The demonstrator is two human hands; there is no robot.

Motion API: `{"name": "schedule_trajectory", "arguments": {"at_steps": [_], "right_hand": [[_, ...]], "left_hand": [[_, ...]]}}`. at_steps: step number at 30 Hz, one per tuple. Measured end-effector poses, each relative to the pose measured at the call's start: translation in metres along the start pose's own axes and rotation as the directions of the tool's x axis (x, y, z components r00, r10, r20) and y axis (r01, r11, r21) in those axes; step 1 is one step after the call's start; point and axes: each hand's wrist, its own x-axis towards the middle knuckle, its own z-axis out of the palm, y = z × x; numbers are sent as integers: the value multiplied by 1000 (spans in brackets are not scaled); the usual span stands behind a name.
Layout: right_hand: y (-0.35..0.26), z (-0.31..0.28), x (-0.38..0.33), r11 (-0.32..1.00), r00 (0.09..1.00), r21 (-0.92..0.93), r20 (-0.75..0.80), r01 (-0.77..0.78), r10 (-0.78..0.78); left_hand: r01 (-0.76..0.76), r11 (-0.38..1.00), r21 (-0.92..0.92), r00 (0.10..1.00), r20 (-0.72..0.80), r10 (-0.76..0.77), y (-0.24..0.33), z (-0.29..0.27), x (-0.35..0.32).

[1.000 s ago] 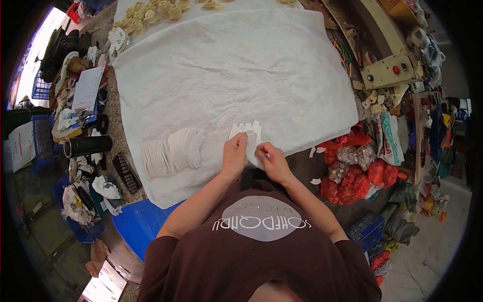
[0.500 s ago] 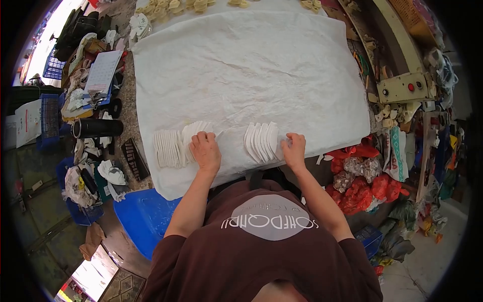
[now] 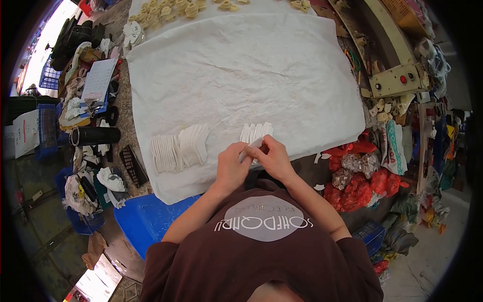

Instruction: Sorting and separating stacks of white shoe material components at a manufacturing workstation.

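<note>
Close to my body, both hands meet over the near edge of a white cloth [image 3: 241, 75]. My left hand [image 3: 232, 166] and my right hand [image 3: 274, 158] are closed on a thin white strip-like piece [image 3: 253, 146], pinched between their fingertips. Just beyond my fingers stands a small row of curved white flat pieces [image 3: 255, 130], partly covered by my hands. To the left, a longer row of such pieces [image 3: 180, 147] lies closely overlapped on the cloth. What the pieces are made of I cannot make out.
Several cream-coloured shaped parts [image 3: 171, 10] lie at the far edge. On the left are a black cylinder [image 3: 95, 135], a clipboard [image 3: 98, 83] and a blue stool [image 3: 146, 221]. A control box [image 3: 400, 80] and red plastic bags [image 3: 352, 191] are at the right.
My left hand has left the left row and moved right; my right hand has moved left. They now meet on one white piece in front of the right row. The view has shifted slightly.
</note>
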Motion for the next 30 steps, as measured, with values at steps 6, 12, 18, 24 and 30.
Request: {"name": "schedule_trajectory", "arguments": {"at_steps": [6,12,18,24,30], "right_hand": [[12,-2,-1,998,997,-28,-31,63,-64],[17,-14,-14,998,998,18,-21,57,-56],[151,-103,-75,431,990,-896,-54,-106,130],[126,-114,-53,764,970,-617,-239,-191,49],[-8,-16,-41,919,977,369,201,-138,66]], "left_hand": [[135,962,-239,975,207,-85,2,-8,2],[431,634,-641,900,357,-251,-12,-10,-1],[107,963,-245,978,200,-58,-3,-24,2],[-503,818,278,857,44,513,13,-22,4],[-577,817,-5,817,14,577,16,-9,8]]}}
